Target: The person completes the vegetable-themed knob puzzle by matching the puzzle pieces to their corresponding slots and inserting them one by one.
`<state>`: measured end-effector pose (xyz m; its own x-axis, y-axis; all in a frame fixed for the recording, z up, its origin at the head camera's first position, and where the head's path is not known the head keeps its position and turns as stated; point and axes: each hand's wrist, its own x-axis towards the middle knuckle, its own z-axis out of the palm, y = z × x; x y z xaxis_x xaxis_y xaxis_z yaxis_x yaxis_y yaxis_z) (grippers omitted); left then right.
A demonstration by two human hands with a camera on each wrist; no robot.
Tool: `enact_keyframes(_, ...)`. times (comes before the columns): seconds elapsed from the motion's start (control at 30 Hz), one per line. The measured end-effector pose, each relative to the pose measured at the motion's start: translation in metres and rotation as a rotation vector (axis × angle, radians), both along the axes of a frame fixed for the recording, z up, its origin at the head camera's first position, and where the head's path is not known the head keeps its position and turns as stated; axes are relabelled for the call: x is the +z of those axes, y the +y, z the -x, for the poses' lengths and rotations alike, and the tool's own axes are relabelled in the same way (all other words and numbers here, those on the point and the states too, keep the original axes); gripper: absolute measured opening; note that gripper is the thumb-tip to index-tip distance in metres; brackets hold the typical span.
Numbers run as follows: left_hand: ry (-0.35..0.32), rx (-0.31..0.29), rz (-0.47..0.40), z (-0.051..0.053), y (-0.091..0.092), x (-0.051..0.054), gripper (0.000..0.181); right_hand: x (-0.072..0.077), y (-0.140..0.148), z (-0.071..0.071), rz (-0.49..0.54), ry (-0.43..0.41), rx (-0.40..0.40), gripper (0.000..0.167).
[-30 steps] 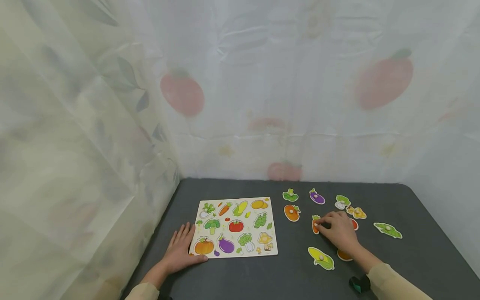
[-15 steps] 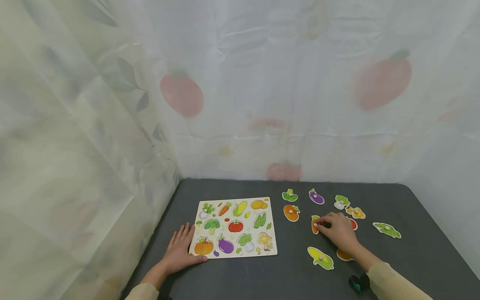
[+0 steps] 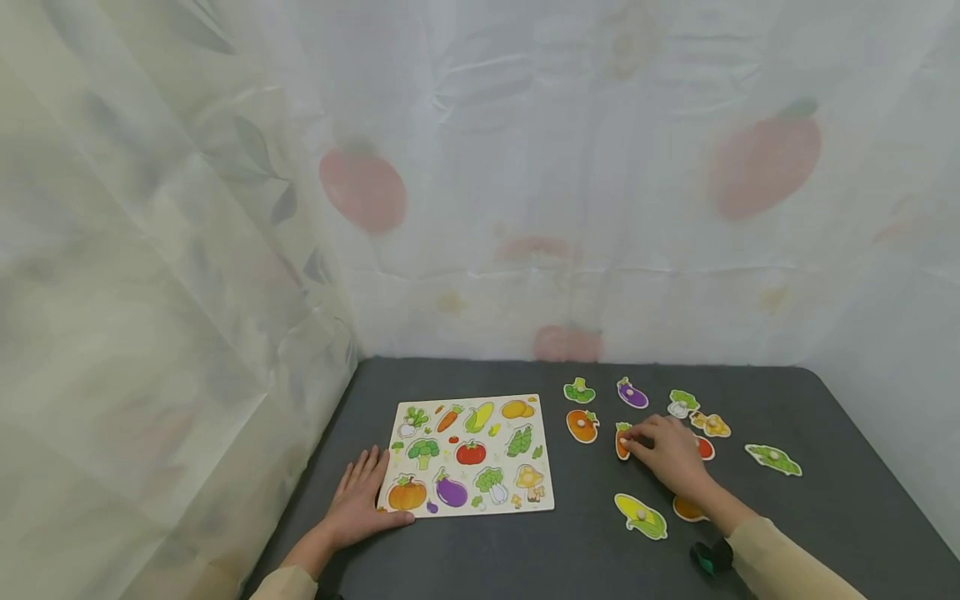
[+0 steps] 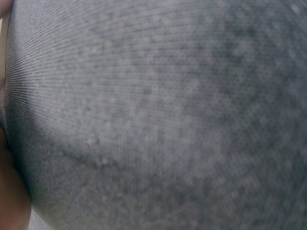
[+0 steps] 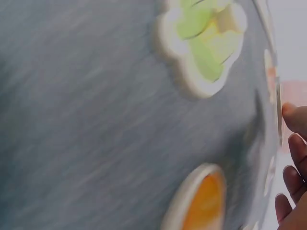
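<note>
My right hand (image 3: 667,454) pinches the carrot puzzle piece (image 3: 621,442), and in the right wrist view that thin piece (image 5: 279,115) stands edge-on at the fingertips, off the dark surface. My left hand (image 3: 360,502) lies with straight fingers along the left edge of the wooden vegetable puzzle board (image 3: 468,454), its thumb at the front corner. The board shows printed vegetables in its outlines. Close to my right hand are the corn piece (image 3: 641,517), the partly covered red piece (image 3: 703,447) and an orange-brown piece (image 3: 687,508) half behind the wrist.
Farther back lie the broccoli (image 3: 579,390), eggplant (image 3: 632,392), pumpkin (image 3: 582,426), bok choy (image 3: 682,404) and mushroom (image 3: 712,424) pieces. A pea pod piece (image 3: 774,460) is at the right. Curtains (image 3: 570,167) hang behind the dark table (image 3: 495,558).
The carrot piece, held in my right hand, has come off the table and shifted slightly left and away from me. My left hand and the board stay where they were.
</note>
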<state>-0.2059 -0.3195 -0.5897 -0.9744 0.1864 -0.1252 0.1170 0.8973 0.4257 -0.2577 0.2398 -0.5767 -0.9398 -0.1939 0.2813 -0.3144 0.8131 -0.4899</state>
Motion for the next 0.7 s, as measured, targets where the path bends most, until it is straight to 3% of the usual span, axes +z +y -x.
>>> enact_keyframes(0.3,0.007,0.001,0.001,0.001,0.000,0.000,0.130,0.018,-0.042,0.021,0.045,0.057,0.021,0.011)
enact_keyframes(0.5,0.002,0.001,-0.005,0.001,0.000,0.000,0.129,0.029,-0.086,0.038,0.083,0.028,0.037,0.012)
enact_keyframes(0.7,-0.020,0.006,-0.007,0.002,-0.002,0.000,0.129,0.030,-0.129,0.054,0.100,-0.025,0.047,0.010)
